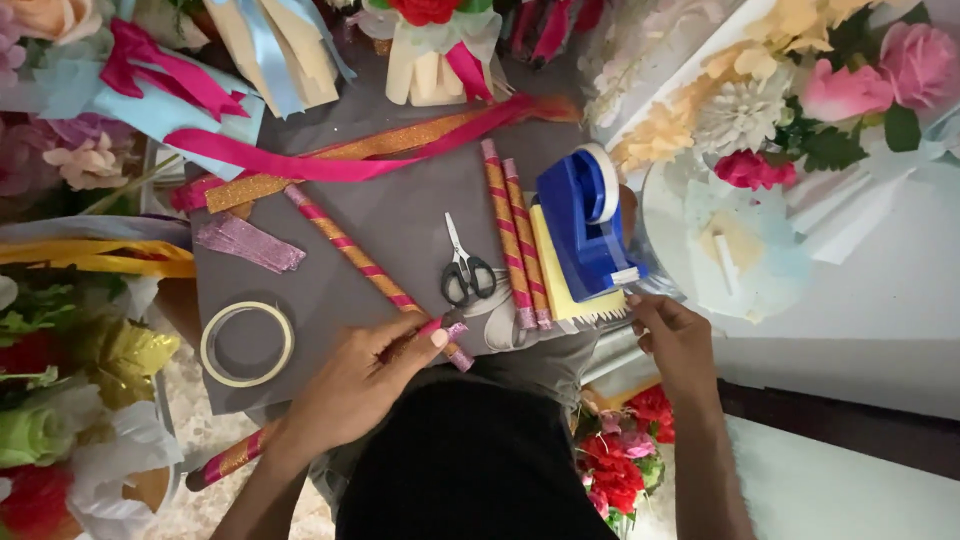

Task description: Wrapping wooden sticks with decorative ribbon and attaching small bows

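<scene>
My left hand (365,375) grips the near end of a long stick (350,252) wrapped in pink and gold glitter ribbon, which lies slanted across a grey board (400,215). My right hand (672,338) reaches to the cutter end of a blue tape dispenser (583,228), fingertips touching its tape edge. The dispenser stands on a yellow pad (553,285). Two more wrapped sticks (515,240) lie side by side left of it. Black-handled scissors (464,266) rest in the board's middle.
A roll of clear tape (247,344) lies at the board's near left. Pink and gold ribbons (340,160) trail across its far side. Artificial flowers crowd the left edge and the white table (880,290) at right. Another wrapped stick (225,462) pokes out near my left arm.
</scene>
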